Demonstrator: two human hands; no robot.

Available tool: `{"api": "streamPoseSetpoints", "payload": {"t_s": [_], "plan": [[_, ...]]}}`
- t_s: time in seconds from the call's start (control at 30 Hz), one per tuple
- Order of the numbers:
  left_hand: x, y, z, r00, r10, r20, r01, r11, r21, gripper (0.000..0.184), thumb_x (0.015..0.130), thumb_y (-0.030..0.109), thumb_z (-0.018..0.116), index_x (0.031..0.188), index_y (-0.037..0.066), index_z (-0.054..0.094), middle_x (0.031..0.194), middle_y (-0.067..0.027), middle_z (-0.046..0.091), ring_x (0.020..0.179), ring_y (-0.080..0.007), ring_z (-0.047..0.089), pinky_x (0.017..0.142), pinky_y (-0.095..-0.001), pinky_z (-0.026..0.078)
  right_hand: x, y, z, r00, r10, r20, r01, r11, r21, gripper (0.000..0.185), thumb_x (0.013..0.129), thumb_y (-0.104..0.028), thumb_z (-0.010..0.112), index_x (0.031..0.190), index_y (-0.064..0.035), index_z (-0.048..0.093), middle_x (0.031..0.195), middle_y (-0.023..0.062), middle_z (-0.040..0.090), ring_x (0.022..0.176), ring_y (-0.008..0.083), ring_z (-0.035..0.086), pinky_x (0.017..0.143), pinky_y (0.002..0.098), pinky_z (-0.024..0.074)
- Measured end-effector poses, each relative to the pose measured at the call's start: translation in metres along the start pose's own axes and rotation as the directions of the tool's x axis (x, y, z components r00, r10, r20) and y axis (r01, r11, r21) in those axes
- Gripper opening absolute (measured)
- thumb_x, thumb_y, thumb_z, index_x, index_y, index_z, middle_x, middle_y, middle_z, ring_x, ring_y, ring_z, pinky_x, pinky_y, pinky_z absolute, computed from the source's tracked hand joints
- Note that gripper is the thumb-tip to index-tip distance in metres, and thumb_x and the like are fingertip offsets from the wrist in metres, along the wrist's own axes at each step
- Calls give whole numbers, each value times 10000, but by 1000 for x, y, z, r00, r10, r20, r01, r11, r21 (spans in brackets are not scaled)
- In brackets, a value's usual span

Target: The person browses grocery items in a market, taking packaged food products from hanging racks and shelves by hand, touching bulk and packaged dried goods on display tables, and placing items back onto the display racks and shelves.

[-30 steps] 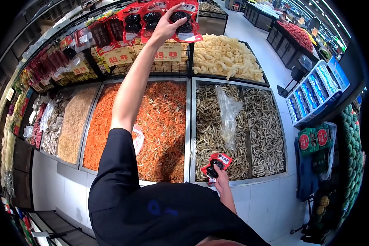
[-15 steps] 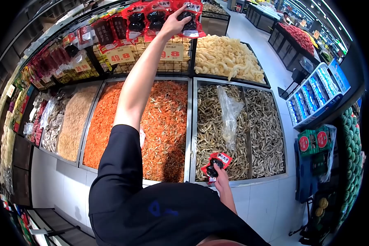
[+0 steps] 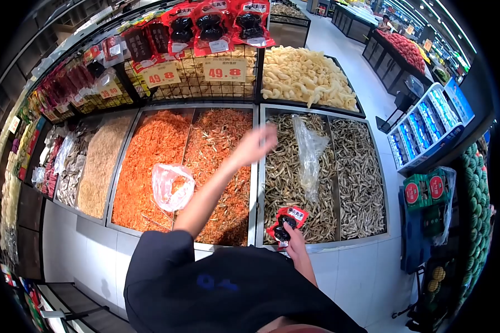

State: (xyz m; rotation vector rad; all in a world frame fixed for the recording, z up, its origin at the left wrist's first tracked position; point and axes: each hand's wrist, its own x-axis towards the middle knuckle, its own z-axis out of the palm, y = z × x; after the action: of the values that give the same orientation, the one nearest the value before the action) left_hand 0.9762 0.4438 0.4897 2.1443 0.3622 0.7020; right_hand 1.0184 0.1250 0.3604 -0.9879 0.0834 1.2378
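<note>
My right hand (image 3: 298, 245) grips a red vacuum-sealed food packet (image 3: 288, 225) with dark round pieces inside, low over the front edge of the dried-fish bin. My left hand (image 3: 255, 145) hangs over the divider between the orange dried-shrimp bin (image 3: 144, 161) and the dried-fish bin (image 3: 283, 166). Motion smears its fingers, and I see no packet in it. Above and beyond it, matching red packets (image 3: 211, 28) hang in a row on the rack. A clear plastic bag (image 3: 311, 158) lies on the fish.
A pinkish plastic bag (image 3: 173, 187) rests on the orange shrimp. Price signs (image 3: 225, 70) hang below the packets. Pale curled puffed snacks (image 3: 308, 80) fill a bin behind the fish. On the right are a blue-and-white display stand (image 3: 428, 127) and stacked green boxes (image 3: 428, 194).
My left hand has come off the hanging packets and moved down toward me, over the bins. My right hand still holds its packet, shifted slightly left.
</note>
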Motion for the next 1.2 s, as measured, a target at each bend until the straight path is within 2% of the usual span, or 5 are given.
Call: {"api": "streamPoseSetpoints", "payload": {"t_s": [0.1, 0.2, 0.37, 0.6, 1.2], "plan": [[-103, -13, 63, 702, -250, 666, 340, 940, -6, 712, 908, 522, 468, 1424, 65, 288, 1419, -192, 360, 1246, -305, 445, 1040, -393, 365, 2, 3, 1, 998, 23, 56, -20, 999, -44, 244, 899, -103, 572, 1109, 16, 540, 990, 101, 629, 875, 207, 647, 778, 341, 548], [-173, 3, 89, 667, -273, 694, 611, 734, -298, 771, 932, 347, 534, 1481, 174, 20, 1398, -233, 352, 1184, -273, 493, 978, -390, 407, 12, 6, -2, 990, 63, 122, -39, 982, -185, 243, 894, -86, 570, 1106, 29, 539, 1007, 114, 622, 908, 212, 636, 812, 337, 535], [-226, 4, 118, 890, -405, 208, 416, 537, -734, 885, 882, 49, 595, 1469, 195, -51, 1383, -209, 331, 1236, -223, 412, 939, -349, 433, 37, 19, -14, 968, 211, 133, -119, 858, -501, 272, 900, -65, 551, 1153, 30, 522, 1064, 102, 602, 950, 163, 610, 813, 295, 517], [-207, -29, 59, 854, -521, -6, 213, 361, -908, 788, 877, -4, 561, 1455, 219, 75, 1343, -197, 408, 1115, -237, 532, 909, -379, 487, 28, -14, 43, 915, 170, 367, -17, 923, -386, 451, 941, -102, 477, 1363, -4, 349, 1217, 152, 537, 1030, 198, 578, 812, 359, 542], [50, 29, -284, 886, 34, -463, -239, 888, -393, 569, 834, 22, 587, 1366, 100, 402, 1230, -116, 538, 1034, -168, 580, 870, -292, 505, 23, -23, 39, 946, 121, 302, -4, 932, -362, 390, 932, -142, 500, 1275, 23, 417, 1076, 178, 601, 902, 231, 638, 773, 358, 551]]}}
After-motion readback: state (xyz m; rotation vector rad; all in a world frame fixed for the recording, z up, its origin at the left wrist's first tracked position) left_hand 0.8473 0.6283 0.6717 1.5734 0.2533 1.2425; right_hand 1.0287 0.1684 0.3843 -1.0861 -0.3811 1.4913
